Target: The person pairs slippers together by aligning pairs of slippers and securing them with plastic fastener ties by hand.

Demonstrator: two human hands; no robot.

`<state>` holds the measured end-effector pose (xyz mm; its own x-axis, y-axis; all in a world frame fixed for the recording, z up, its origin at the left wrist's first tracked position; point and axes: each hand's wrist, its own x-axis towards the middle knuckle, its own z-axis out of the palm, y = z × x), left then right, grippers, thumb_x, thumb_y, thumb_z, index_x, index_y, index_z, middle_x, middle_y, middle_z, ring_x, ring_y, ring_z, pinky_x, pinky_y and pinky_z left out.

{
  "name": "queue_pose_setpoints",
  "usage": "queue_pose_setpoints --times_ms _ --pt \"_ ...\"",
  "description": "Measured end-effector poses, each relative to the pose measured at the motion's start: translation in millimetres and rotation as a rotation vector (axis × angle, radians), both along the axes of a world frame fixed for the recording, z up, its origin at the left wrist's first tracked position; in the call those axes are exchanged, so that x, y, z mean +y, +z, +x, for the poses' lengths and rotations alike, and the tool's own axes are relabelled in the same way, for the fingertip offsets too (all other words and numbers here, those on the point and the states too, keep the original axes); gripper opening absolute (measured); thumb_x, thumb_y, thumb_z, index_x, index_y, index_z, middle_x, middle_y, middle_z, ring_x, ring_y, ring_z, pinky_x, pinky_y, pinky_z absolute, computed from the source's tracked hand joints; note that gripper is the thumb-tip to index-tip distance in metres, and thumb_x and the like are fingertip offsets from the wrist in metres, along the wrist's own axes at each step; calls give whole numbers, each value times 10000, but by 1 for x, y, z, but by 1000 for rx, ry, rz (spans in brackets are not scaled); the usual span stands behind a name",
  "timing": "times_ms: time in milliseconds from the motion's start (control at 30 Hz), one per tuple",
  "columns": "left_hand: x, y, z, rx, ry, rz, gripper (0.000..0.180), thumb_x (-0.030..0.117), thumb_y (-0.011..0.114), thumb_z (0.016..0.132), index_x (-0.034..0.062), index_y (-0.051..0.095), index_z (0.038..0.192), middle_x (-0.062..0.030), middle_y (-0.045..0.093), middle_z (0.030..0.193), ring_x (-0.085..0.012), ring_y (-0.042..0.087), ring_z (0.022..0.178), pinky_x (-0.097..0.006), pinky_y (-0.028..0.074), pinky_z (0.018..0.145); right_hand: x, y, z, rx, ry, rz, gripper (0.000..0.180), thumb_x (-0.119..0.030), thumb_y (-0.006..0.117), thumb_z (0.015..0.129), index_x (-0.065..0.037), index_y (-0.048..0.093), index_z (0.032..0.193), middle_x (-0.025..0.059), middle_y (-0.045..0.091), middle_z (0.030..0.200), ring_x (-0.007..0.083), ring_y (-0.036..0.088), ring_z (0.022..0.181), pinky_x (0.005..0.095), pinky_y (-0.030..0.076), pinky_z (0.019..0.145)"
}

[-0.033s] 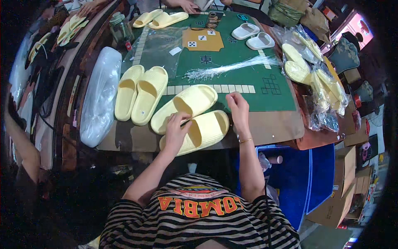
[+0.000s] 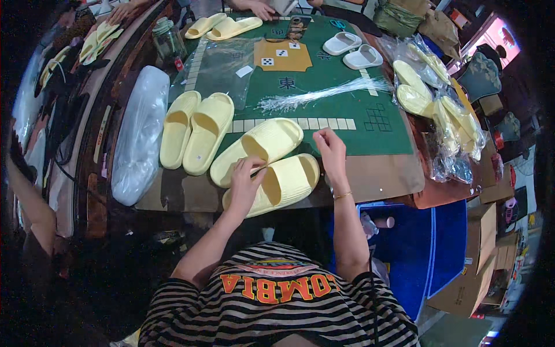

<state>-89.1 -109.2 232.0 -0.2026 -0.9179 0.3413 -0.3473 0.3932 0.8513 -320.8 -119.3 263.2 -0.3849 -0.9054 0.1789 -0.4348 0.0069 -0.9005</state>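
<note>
A pair of pale yellow slide slippers lies in front of me at the table's near edge, toes pointing right: a far slipper (image 2: pixel 272 139) and a near slipper (image 2: pixel 295 179), side by side. My left hand (image 2: pixel 245 179) rests over them, thumb and fingers pinched where the inner edges of the two straps meet. To the right, my right hand (image 2: pixel 331 150) is raised over the table with its fingertips pressed together; anything thin between them is too small to make out. Beyond the slippers lies a bundle of thin clear plastic strands (image 2: pixel 324 94).
Another yellow pair (image 2: pixel 208 133) and a long roll of clear plastic (image 2: pixel 140 136) lie on the left. White slippers (image 2: pixel 363 58) are farther back. Bagged yellow slippers (image 2: pixel 457 121) lie at right, above a blue bin (image 2: pixel 399 243). Another person's hand (image 2: pixel 263 10) shows at the far edge.
My right hand has shifted very slightly to the left. My left hand and the slippers look the same.
</note>
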Motion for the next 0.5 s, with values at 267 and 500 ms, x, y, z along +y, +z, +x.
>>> queue_pose_setpoints --times_ms 267,500 --pt "-23 -9 4 68 -203 346 382 100 559 857 -10 531 1222 -125 590 1181 -263 548 1095 -338 413 930 31 -2 10 -43 161 9 150 -138 606 857 11 601 879 44 583 684 69 493 642 246 434 600" --pt "-48 32 -22 340 -328 775 319 199 613 875 -32 607 1096 -34 637 978 -85 557 884 -219 425 784 57 12 7 254 402 40 122 -127 622 813 -36 614 893 111 633 829 256 611 712 325 486 637"
